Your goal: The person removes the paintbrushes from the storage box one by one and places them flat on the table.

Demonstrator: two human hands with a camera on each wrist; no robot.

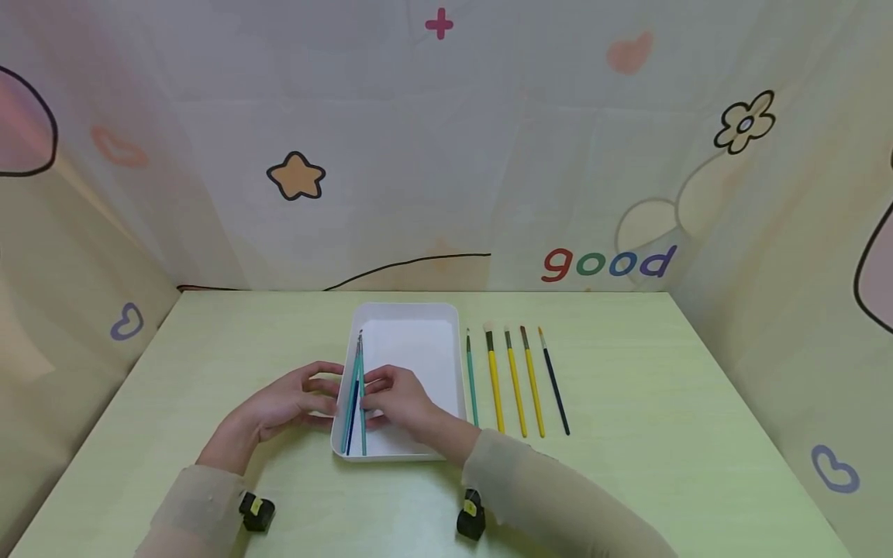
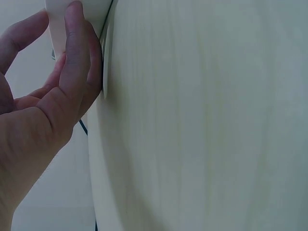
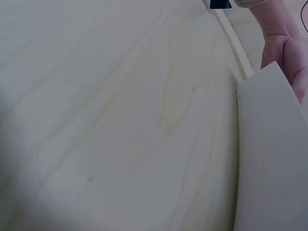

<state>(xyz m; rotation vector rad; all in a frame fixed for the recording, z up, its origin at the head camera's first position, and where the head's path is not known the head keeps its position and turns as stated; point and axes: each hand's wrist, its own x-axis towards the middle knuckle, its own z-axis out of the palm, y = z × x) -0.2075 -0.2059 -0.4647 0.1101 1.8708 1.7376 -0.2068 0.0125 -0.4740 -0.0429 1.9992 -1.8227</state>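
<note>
In tray (image 1: 415, 341), beneath right hand (image 1: 399, 397): 3 brushes (image 1: 352, 415), at grip. Left of grip: left hand (image 1: 289, 399). Right: 5 brushes (image 1: 515, 380), on table (image 1: 663, 403).

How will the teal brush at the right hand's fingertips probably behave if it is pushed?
The teal brush is probably light, since its handle is so thin. It should stay stiff, as the handle looks straight. It may roll or slide on the white tray, whose floor looks smooth.

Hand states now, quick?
Left hand: open, touching the left side of the white tray.
Right hand: closed, pinching the tray's rightmost teal brush.
</note>
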